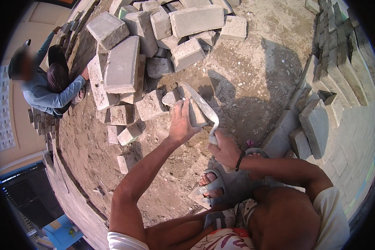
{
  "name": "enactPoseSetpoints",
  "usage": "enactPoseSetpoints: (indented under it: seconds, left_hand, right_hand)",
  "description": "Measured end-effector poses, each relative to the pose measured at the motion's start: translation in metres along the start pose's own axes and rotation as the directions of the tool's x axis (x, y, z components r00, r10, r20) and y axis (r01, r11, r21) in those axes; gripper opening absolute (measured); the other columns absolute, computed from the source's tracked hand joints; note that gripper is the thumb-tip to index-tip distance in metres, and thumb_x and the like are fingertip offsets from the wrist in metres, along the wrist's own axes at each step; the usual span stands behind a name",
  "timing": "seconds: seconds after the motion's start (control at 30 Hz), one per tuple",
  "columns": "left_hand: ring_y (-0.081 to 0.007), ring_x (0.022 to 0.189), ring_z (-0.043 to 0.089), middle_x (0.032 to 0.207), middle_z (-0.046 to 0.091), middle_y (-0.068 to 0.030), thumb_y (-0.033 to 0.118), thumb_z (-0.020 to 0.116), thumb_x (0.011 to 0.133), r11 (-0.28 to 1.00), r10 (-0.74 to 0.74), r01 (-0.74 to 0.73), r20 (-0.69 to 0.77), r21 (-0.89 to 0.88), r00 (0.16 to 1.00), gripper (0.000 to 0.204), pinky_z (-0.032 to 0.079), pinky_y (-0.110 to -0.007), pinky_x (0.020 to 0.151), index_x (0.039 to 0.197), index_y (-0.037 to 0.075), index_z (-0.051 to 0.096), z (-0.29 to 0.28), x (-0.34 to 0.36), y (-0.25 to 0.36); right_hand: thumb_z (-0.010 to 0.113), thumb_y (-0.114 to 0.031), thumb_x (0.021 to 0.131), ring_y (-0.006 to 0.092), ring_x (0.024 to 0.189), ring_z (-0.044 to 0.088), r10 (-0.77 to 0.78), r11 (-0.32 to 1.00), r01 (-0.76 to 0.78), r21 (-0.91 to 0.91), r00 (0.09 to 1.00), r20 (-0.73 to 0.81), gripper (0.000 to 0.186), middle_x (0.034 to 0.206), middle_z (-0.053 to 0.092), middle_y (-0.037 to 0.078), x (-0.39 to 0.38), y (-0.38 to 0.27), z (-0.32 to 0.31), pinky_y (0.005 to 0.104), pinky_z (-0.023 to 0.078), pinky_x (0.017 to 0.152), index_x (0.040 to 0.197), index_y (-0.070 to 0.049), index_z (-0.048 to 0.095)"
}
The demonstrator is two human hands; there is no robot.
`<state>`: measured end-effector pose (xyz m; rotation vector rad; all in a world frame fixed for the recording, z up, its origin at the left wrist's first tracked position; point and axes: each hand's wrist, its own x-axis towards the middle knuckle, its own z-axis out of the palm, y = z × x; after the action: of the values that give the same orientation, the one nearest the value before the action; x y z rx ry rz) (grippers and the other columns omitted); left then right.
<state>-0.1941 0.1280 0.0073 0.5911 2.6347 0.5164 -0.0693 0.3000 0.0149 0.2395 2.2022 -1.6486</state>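
My right hand [225,149] is wrapped round the handle of a trowel [202,102]. The trowel's pale metal blade points away from me, up and to the left. My left hand [181,125] grips a grey concrete paving block [197,116], with the fingers on its left side and the thumb at its near end. The blade lies along the block's right side; whether the two touch I cannot tell. Just beyond my left fingers is a small broken chunk [171,98], and beside it a rough block [152,105].
A loose heap of concrete blocks [121,64] rises ahead. Stacked pavers [337,71] line the right, with leaning blocks [314,127] near my sandalled feet [213,185]. Another person [50,89] crouches at the far left, one hand by the heap. Sandy ground [87,146] lies between.
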Motion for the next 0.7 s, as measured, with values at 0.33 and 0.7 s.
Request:
enactPoseSetpoints:
  seconds: [0.33,0.7]
  left_hand:
    - [-0.0429,0.139,0.029,0.149,0.022,-0.0265,0.019,0.090,0.061,0.988,-0.125,0.125,0.005,-0.093,0.992,0.122,0.035,-0.043,0.114,0.152,-0.001,0.012,-0.003,-0.016,-0.021]
    - [-0.0459,0.139,0.029,0.150,0.021,-0.0287,0.023,0.090,0.062,0.990,-0.092,0.087,-0.044,-0.111,0.995,0.122,0.035,-0.045,0.113,0.154,0.002,0.012,0.005,-0.006,-0.006]
  right_hand:
    - [0.063,-0.021,0.089,0.0395,0.074,0.060,-0.033,0.983,0.030,0.179,0.999,0.015,0.034,0.080,0.057,0.025,0.006,-0.002,-0.011,0.0448,0.045,0.068,0.106,0.004,0.048]
    - [0.062,-0.024,0.086,0.0305,0.072,0.066,0.234,0.955,-0.255,0.151,0.962,0.141,0.041,0.080,0.065,0.021,0.062,0.044,-0.019,0.0434,0.050,0.068,0.110,0.008,0.053]
